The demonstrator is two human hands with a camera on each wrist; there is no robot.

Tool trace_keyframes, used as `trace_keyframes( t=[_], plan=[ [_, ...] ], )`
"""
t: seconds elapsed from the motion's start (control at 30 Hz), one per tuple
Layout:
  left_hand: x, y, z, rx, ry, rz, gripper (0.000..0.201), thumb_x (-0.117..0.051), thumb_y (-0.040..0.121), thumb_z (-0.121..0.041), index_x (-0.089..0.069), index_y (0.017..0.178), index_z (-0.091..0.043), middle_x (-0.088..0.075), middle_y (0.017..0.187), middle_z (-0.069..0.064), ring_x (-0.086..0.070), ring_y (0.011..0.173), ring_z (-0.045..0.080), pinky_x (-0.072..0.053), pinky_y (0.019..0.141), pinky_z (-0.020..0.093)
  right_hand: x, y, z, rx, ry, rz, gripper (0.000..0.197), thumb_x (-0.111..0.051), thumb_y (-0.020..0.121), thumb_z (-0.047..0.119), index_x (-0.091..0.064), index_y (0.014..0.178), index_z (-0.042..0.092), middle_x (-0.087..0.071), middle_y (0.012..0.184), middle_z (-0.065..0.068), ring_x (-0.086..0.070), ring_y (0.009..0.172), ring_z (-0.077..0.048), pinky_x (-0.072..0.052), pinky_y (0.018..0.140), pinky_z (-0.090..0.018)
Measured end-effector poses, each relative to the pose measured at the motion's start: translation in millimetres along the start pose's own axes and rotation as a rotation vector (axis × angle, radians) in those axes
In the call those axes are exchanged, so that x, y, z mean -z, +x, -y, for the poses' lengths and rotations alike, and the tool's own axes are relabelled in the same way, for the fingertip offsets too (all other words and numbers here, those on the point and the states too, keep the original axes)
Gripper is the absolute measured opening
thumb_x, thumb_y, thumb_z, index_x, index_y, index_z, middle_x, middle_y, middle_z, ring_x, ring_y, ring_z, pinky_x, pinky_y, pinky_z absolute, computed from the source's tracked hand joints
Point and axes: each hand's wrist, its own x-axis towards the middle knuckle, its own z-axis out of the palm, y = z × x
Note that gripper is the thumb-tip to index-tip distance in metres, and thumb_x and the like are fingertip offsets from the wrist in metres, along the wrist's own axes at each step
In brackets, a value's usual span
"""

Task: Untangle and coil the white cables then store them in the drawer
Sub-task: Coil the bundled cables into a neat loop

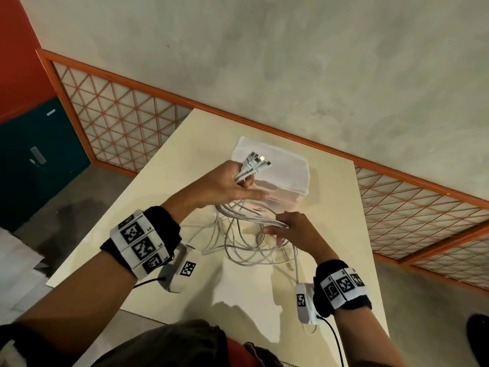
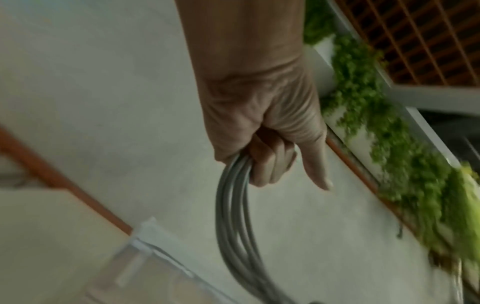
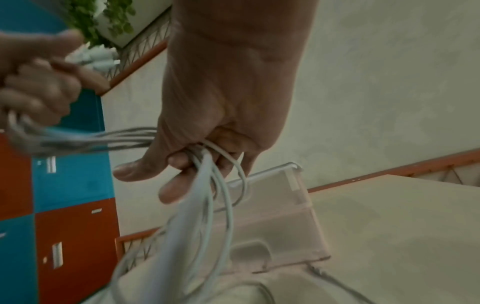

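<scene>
Over the cream table (image 1: 264, 300), left hand (image 1: 222, 186) grips the light, floppy white cables (image 1: 251, 234) just below their plugs, right hand (image 1: 296, 229) pinching slack strands — best held bunched.

Left hand (image 1: 225, 184) raised, fingers curled tight; right hand (image 1: 293, 229) lower, fingers curled.

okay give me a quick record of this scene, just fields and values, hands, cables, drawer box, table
left hand: raised above the table, grips the cables near their plug ends
plug ends: bunched together, sticking out past the left hand
right hand: lower, fingers hooked round several cable strands
white cables: run from hand to hand, the rest in loose tangled loops on the table
drawer box: translucent, on the table behind the hands; drawer appears shut
table: cream top
task state: cables not yet coiled, none stored
</scene>
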Motion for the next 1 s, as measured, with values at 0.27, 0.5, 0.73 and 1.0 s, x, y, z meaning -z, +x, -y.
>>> trace_keyframes(
  t=[0.27, 0.5, 0.73, 1.0],
  plan=[
    [-16.5, 3.4, 32.4, 0.204, 0.355, 0.210, 0.060, -0.083, 0.054, -0.051, -0.063, 0.098, -0.016, -0.071, 0.093, 0.007, -0.067, 0.085, 0.024, -0.054, 0.080, 0.039, 7.0, -8.1, 47.0, 0.151, 0.042, -0.086, 0.021, -0.080, 0.074, 0.023, -0.071, 0.071, 0.005, -0.044, 0.049, -0.006, -0.034, 0.036, -0.008, -0.031, 0.035, -0.018],
    [2.9, 3.9, 12.2, 0.015, 0.215, -0.180, 0.023, -0.071, 0.080, -0.031, -0.061, 0.062, -0.020, -0.046, 0.044, -0.010, -0.037, 0.034, 0.001, -0.026, 0.041, 0.017, 4.4, -10.4, 46.3, 0.135, 0.291, -0.073, 0.034, -0.066, 0.087, 0.027, -0.053, 0.063, 0.008, -0.045, 0.045, 0.001, -0.040, 0.042, -0.011, -0.039, 0.051, -0.021],
    [21.7, 9.3, -3.1, -0.111, -0.343, -0.469, 0.013, -0.065, 0.085, -0.012, -0.064, 0.073, -0.017, -0.045, 0.042, -0.014, -0.030, 0.037, 0.004, -0.022, 0.039, 0.018, -7.6, -4.9, 30.7, 0.132, 0.336, -0.052, 0.032, -0.059, 0.092, 0.017, -0.049, 0.064, 0.005, -0.054, 0.053, -0.004, -0.063, 0.067, -0.013, -0.049, 0.077, -0.022],
    [30.4, 10.5, 23.0, 0.017, -0.463, -0.633, 0.015, -0.069, 0.083, -0.018, -0.064, 0.070, -0.013, -0.042, 0.060, 0.008, -0.024, 0.039, 0.009, -0.016, 0.043, 0.026, -8.0, -2.7, 19.5, 0.068, 0.205, -0.390, 0.041, -0.069, 0.084, 0.024, -0.043, 0.053, 0.018, -0.035, 0.049, -0.004, -0.034, 0.038, -0.009, -0.034, 0.040, -0.019]
  ],
)
